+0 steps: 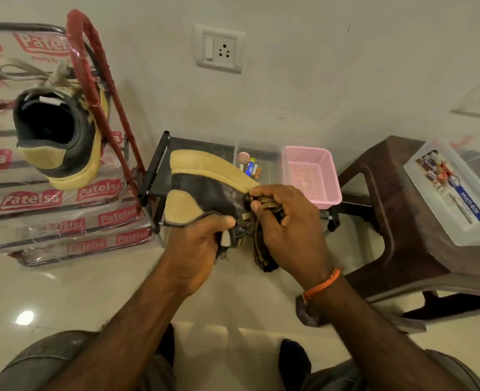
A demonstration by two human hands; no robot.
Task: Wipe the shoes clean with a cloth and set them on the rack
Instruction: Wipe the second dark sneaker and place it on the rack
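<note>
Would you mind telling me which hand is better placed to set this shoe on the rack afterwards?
Left, probably: the left hand already grips the shoe and is nearer the rack.

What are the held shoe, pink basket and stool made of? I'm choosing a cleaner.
Shoe: likely suede or nubuck, matte tan and black panels with a napped look. Basket: plastic, moulded pink mesh. Stool: moulded brown plastic, slight sheen.

Held shoe (205,182) showing tan and black panels; racked shoe (61,136) at 9 o'clock showing the same tan and black. Cloth (264,249) showing brown-and-dark check. Basket (312,176) at 1 o'clock showing pink. Rack (92,80) frame showing red. Wristband (322,285) showing orange.
</note>
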